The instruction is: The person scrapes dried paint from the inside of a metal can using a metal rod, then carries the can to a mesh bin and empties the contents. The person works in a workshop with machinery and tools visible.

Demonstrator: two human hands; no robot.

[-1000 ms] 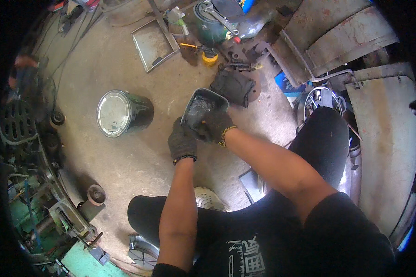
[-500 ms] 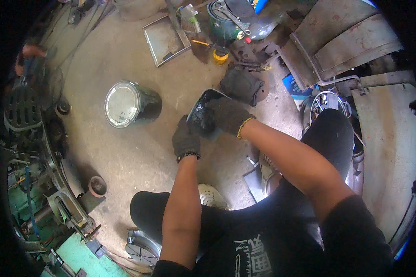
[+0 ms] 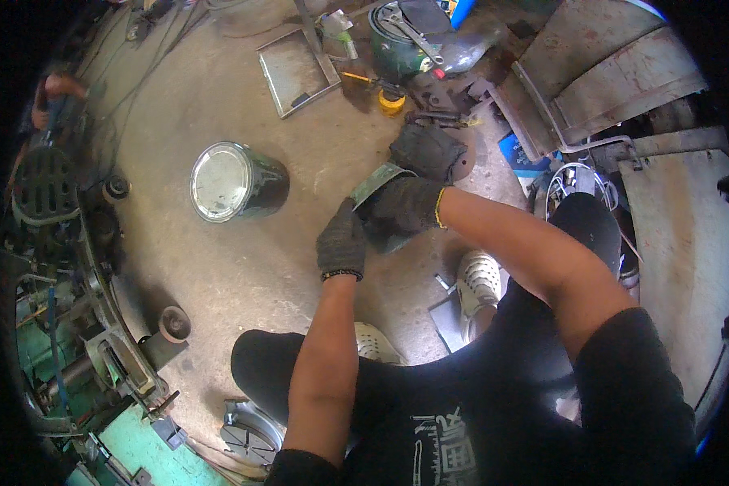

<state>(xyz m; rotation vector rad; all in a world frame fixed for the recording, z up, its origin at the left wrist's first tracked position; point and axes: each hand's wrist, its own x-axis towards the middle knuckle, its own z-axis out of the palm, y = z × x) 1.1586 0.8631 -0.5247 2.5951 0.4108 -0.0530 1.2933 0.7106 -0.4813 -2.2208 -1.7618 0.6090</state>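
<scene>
Your gloved left hand (image 3: 342, 241) and right hand (image 3: 403, 204) both clamp the curved metal tray (image 3: 378, 182), steadying it above the floor (image 3: 243, 267)

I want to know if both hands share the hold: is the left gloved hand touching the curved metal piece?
Touching. The head view shows the left hand with its gloved fingers closed on the near edge of the curved metal piece, beside the right hand.

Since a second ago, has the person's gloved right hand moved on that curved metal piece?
Yes. The right hand has slid over the top of the metal piece, toward the side facing the paint can, covering more of it.
</scene>
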